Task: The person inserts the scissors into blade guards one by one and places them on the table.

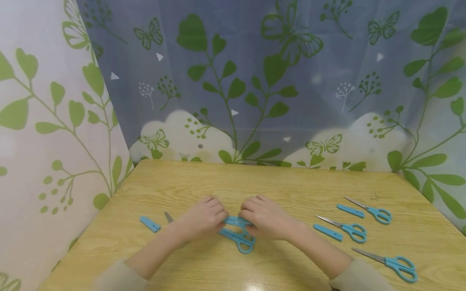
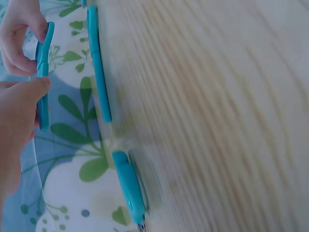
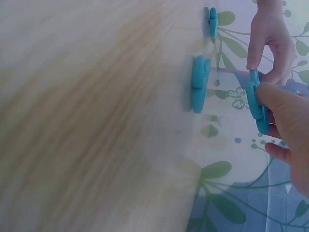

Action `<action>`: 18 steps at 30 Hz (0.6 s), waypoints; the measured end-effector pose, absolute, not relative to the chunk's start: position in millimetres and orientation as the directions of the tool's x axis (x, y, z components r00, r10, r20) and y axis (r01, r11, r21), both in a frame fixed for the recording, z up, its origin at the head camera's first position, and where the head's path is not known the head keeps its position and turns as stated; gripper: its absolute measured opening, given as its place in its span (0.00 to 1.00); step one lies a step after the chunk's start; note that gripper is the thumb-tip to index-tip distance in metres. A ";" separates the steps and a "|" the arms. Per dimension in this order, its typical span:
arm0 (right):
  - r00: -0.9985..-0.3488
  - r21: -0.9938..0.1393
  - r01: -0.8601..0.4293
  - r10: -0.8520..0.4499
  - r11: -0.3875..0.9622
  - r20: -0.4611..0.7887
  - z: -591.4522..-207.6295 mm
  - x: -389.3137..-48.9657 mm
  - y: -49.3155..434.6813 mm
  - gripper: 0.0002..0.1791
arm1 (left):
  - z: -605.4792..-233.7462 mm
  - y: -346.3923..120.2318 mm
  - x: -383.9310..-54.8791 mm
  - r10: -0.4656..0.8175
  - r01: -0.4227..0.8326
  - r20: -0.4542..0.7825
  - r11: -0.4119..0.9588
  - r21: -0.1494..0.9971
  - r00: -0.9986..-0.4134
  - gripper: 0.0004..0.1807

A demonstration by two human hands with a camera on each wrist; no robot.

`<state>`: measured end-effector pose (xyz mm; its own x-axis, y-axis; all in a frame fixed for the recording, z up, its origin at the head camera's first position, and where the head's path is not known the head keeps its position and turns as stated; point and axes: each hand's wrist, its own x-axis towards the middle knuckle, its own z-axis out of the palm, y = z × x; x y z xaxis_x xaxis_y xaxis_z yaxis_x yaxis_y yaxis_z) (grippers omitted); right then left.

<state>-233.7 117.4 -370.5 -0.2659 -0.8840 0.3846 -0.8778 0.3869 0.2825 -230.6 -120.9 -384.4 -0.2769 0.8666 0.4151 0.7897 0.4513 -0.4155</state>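
plainly one sheathed scissors (image 1: 233, 220) gripped by left fingers (image 1: 218, 212), right fingers (image 1: 247, 212); five other scissors (image 1: 347, 227), three loose caps (image 1: 327, 232)

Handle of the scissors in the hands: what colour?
The handle is turquoise blue; it shows best in the right wrist view.

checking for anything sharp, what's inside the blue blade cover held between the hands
The blue blade cover meets the scissors handles; no bare metal shows. Its inside is hidden, so whatever sits within can't be seen.
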 end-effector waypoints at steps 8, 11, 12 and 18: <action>-0.319 0.312 -0.851 -0.888 0.422 0.332 -364.7 -240.8 96.2 0.11 | -378.0 -139.2 -230.6 0.854 0.790 0.397 0.486 -0.375 -0.337 0.08; -0.325 0.320 -0.845 -0.886 0.429 0.331 -363.5 -243.2 88.4 0.10 | -376.2 -145.6 -230.7 0.846 0.780 0.382 0.509 -0.365 -0.373 0.08; -0.328 0.318 -0.844 -0.884 0.433 0.333 -363.4 -243.8 86.0 0.09 | -375.9 -147.8 -230.9 0.844 0.777 0.378 0.513 -0.365 -0.379 0.08; -0.387 0.304 -0.815 -0.855 0.493 0.346 -363.9 -246.0 71.7 0.09 | -374.9 -161.9 -233.9 0.834 0.765 0.398 0.527 -0.370 -0.382 0.09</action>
